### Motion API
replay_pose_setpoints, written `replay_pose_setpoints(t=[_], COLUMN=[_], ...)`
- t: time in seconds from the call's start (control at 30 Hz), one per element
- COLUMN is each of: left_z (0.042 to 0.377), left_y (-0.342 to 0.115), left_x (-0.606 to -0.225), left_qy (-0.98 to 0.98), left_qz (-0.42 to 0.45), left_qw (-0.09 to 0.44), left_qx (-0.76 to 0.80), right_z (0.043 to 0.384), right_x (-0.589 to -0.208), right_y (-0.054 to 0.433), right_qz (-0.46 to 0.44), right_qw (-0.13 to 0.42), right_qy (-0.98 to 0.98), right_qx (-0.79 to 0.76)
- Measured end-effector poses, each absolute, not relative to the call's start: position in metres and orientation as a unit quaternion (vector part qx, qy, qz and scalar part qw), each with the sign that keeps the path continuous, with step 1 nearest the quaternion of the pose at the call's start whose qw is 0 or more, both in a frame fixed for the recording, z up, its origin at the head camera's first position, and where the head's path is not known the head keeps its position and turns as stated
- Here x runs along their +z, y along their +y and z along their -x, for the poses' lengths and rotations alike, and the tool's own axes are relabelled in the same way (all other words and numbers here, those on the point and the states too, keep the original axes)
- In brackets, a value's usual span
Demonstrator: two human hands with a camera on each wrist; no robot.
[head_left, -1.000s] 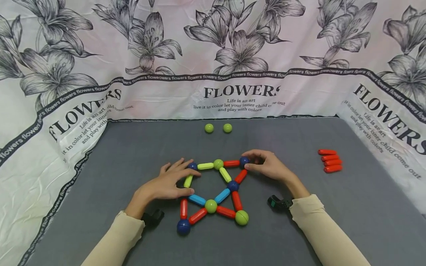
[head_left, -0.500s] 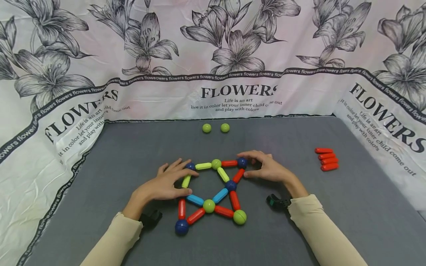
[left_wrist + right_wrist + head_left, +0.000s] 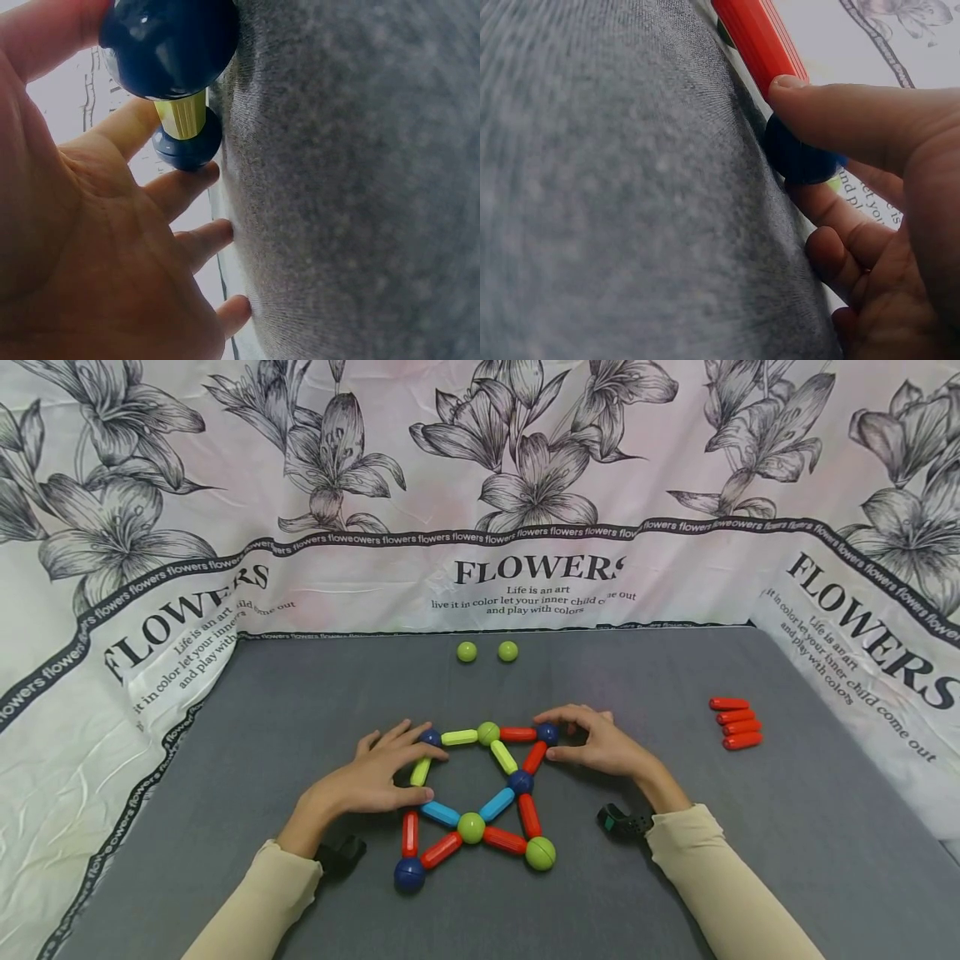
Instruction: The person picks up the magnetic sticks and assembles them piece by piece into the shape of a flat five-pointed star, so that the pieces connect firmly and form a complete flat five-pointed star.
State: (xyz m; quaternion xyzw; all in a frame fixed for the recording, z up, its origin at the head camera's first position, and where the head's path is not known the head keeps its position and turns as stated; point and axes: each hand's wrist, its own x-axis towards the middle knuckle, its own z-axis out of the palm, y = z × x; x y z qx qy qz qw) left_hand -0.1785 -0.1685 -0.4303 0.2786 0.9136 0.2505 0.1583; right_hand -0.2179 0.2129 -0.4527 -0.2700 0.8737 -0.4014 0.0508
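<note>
A flat frame of magnetic balls and rods lies in front of me. My left hand [image 3: 375, 777] is spread at its left side. The thumb touches a near dark blue ball [image 3: 176, 45], hidden in the head view. The index finger reaches a far blue ball [image 3: 431, 737], with a yellow-green rod [image 3: 421, 771] between them. At the upper right corner my right hand [image 3: 603, 745] holds a blue ball [image 3: 547, 732] between thumb and fingers. Its thumb tip also lies against the end of a red rod [image 3: 761, 41]. Blue rods [image 3: 497, 804] join a green ball [image 3: 471, 827] lower down.
Two loose green balls [image 3: 467, 652] sit near the back edge of the grey table [image 3: 337, 685]. Several red rods [image 3: 741, 727] lie in a row on the right. A flower-printed cloth [image 3: 525, 581] stands up behind and along the sides.
My right thumb has slid from the blue ball toward me, to the end of the red rod. The left hand stays put, and the head view shifts slightly.
</note>
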Motion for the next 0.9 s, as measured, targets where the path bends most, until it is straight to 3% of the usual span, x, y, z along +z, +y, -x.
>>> replay_pose_setpoints(t=[0.3, 0.63, 0.9], left_z=[0.180, 0.185, 0.185], left_y=[-0.172, -0.175, -0.181], left_x=[-0.428, -0.428, -0.424], left_qy=[0.911, 0.938, 0.952], left_qz=[-0.271, -0.223, -0.195], left_qw=[0.156, 0.064, 0.102], left_qx=[0.268, 0.256, 0.214], right_z=[0.219, 0.220, 0.220], right_x=[-0.453, -0.452, -0.451], right_y=[0.216, 0.220, 0.220], right_qz=[0.269, 0.255, 0.248], right_qw=[0.064, 0.089, 0.097], right_qy=[0.868, 0.867, 0.865], right_qx=[-0.412, -0.419, -0.426])
